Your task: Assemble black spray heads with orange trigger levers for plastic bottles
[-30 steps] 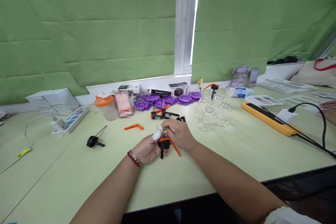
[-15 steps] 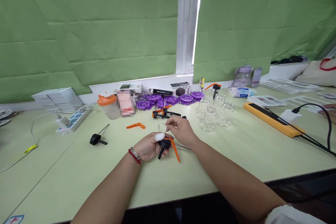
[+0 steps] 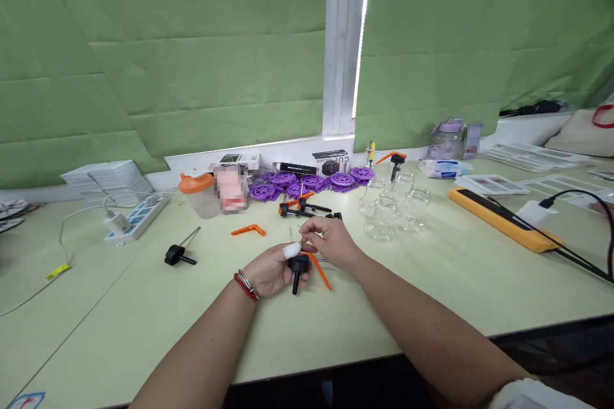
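both forearms reach forward and meet at centre. the left hand [image 3: 271,270], thumb tip bandaged white, is curled closed; the right hand [image 3: 330,244] pinches just above it.

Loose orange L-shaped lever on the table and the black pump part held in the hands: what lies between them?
Head view: only bare pale green table separates the loose orange L-shaped lever from the black pump part gripped in the left hand.

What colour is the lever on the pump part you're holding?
Orange, on a black pump part held in the left hand; clearest in the head view.
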### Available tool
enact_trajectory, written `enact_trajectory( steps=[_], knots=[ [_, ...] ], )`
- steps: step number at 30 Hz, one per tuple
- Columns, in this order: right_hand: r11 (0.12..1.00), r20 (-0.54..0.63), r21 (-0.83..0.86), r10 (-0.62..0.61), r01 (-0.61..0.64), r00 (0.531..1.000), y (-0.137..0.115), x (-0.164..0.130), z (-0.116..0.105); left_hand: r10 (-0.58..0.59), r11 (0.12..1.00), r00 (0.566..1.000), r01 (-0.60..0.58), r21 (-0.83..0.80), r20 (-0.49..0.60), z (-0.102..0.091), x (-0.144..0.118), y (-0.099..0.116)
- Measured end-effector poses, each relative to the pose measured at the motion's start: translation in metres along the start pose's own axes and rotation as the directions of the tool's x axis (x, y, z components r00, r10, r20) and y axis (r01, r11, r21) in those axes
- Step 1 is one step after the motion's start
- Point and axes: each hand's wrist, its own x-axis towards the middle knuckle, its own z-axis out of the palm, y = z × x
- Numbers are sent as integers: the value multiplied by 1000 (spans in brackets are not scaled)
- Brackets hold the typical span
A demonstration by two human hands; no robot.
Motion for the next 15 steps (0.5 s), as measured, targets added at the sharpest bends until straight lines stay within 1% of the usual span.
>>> enact_trajectory(
  steps=[3, 4, 6, 8, 10, 12, 15],
  knots=[
    [995, -10, -83, -52, 51, 999, -3, -1, -1, 39, 999, 998, -38, -18, 56, 0, 0, 0],
    [993, 1, -99, -61, 61, 998, -3, -1, 0, 46, 999, 996, -45, -17, 76, 0, 0, 0],
    [992, 64, -107, -62, 68, 996, -2, -2, 0, 54, 999, 995, -54, -5, 84, 0, -1, 0],
    [992, 141, -104, -51, 66, 989, -2, -4, 2, 66, 998, 997, -66, 1, 49, -1, -1, 1],
    [993, 193, -101, -41, 62, 980, -2, -5, 2, 83, 996, 996, -84, -11, -6, -1, 0, 2],
    [994, 218, -91, -42, 63, 975, -3, -6, 2, 111, 993, 992, -113, -35, -53, 0, 1, 2],
    [990, 243, -115, -52, 82, 969, -6, -8, -1, 179, 981, 981, -183, -58, -80, 0, 3, 2]
  ],
)
